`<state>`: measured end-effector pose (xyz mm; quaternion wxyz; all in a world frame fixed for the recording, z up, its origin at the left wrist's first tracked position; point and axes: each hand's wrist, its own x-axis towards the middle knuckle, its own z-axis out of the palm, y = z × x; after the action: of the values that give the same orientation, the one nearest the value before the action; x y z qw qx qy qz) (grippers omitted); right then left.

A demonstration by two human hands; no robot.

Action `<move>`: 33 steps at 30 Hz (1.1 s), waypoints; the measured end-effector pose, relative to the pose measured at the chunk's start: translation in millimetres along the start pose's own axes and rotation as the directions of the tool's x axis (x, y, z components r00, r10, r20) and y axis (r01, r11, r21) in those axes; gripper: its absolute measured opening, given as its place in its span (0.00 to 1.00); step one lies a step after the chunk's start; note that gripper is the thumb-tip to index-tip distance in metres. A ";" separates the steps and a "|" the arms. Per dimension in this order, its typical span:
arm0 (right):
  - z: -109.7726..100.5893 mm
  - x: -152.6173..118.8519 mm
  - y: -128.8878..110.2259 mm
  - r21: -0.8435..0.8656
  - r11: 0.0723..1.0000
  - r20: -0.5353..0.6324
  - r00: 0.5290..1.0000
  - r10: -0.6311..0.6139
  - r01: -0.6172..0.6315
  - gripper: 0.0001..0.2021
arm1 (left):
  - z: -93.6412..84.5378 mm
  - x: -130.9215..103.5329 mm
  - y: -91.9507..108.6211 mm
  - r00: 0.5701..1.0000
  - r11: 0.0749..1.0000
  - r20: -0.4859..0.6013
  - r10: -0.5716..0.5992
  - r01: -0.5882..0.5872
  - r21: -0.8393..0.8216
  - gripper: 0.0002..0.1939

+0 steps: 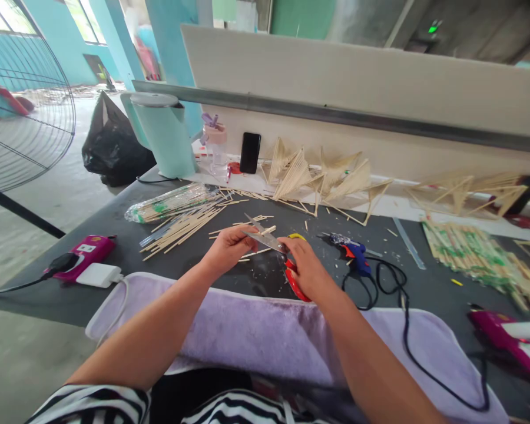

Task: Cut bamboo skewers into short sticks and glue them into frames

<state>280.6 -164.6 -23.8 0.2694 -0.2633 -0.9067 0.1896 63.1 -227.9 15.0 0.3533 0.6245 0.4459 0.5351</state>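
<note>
My right hand (pixel 307 268) grips a pair of red-handled scissors (pixel 297 284), whose blades are spread and point left. My left hand (pixel 229 247) is closed in a pinch beside the blades. Between the blades shows a short length of pale wooden stick (pixel 269 229), its other end running into my left fingers. Under and behind the hands lie a few more thin sticks on the dark table (pixel 251 277). A heap of loose sticks (pixel 189 227) spreads to the left. Just right of the scissors rests a blue glue gun (pixel 357 259) with its black cord.
Stick-built frames (pixel 298 179) stand along the back wall. Near them are a black phone (pixel 249 153), a bottle (pixel 215 147) and a mint kettle (pixel 165 135). Bundled sticks (pixel 468 253) lie at right. A lilac towel (pixel 256 330) covers the front edge; a magenta power strip (pixel 86 256) sits left.
</note>
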 end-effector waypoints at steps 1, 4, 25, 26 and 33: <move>1.3 0.1 0.8 0.004 1.000 0.005 1.000 0.003 -0.003 0.33 | -0.3 0.4 0.5 1.000 1.000 0.007 -0.016 0.017 -0.013 0.15; 3.7 0.6 1.9 0.011 1.000 0.001 1.000 -0.002 0.002 0.33 | -1.9 1.2 -0.7 0.993 0.988 0.044 -0.113 0.117 -0.105 0.16; 8.5 -8.9 0.3 0.085 0.993 0.079 0.994 0.075 -0.082 0.31 | 2.7 0.8 -9.5 0.919 0.834 0.145 -0.366 0.393 -0.387 0.14; 8.7 -9.3 0.7 0.093 0.993 0.077 0.995 0.070 -0.077 0.31 | 3.1 0.5 -9.4 0.921 0.839 0.141 -0.362 0.388 -0.381 0.14; 7.1 -10.6 1.1 0.125 0.990 0.068 0.996 0.053 -0.061 0.32 | 5.2 -2.1 -13.0 0.940 0.883 0.087 -0.329 0.339 -0.324 0.14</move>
<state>284.4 -171.4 -34.0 0.2507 -0.2654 -0.8931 0.2627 65.9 -225.1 1.4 0.5474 0.4770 0.4443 0.5249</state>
